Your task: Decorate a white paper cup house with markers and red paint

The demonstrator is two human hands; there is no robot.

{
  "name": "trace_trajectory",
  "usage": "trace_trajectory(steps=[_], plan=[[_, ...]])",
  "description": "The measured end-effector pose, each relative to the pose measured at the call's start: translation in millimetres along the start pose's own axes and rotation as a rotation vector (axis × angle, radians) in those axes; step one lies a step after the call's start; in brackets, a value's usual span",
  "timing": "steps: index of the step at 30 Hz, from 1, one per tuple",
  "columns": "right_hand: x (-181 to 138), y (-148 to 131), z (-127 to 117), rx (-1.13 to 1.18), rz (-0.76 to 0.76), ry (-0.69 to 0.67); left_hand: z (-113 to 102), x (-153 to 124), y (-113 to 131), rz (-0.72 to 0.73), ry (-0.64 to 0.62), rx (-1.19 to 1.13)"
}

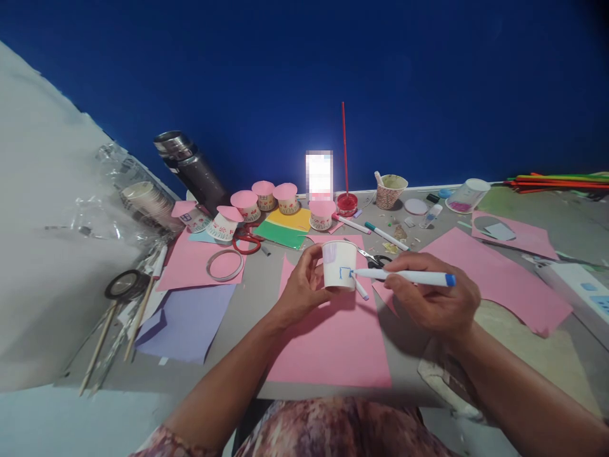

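Note:
A white paper cup (pixel 333 263) is held above the table by my left hand (pixel 304 282), thumb underneath and fingers around its left side. The cup carries a pale purple patch and blue lines forming part of a box shape. My right hand (pixel 435 295) grips a white marker (pixel 413 277) with a blue end, and its tip touches the cup beside the blue lines. Below both hands lies a sheet of pink paper (pixel 328 349). Black-handled scissors (pixel 378 260) and another white marker (pixel 361 290) lie partly hidden behind the cup and right hand.
Several decorated cups with pink tops (pixel 288 198) stand at the back left, near a dark flask (pixel 195 171) and red-handled scissors (pixel 247 241). Purple paper (pixel 185 324) and a tape roll (pixel 126 284) lie left. More pink paper (pixel 495 273) and a clear-walled cup (pixel 469 195) are right.

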State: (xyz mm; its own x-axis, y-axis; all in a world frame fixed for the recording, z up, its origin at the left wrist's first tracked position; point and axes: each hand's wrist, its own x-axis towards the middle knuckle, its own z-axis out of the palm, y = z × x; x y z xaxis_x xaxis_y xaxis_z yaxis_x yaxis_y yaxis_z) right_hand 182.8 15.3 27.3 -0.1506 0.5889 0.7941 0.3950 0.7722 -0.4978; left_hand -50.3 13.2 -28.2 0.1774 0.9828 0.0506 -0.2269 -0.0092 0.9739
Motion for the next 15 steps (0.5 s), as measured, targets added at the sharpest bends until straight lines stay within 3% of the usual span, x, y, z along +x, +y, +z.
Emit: trace_trajectory(steps=[3,15], plan=[[0.2,0.8,-2.5,-0.034,0.060,0.014,-0.4,-0.5,-0.1,0.013,-0.007,0.019],[1.3,-1.7,1.0,0.030,0.032,-0.053,4.0,-0.6,6.2,0.010,0.002,-0.007]])
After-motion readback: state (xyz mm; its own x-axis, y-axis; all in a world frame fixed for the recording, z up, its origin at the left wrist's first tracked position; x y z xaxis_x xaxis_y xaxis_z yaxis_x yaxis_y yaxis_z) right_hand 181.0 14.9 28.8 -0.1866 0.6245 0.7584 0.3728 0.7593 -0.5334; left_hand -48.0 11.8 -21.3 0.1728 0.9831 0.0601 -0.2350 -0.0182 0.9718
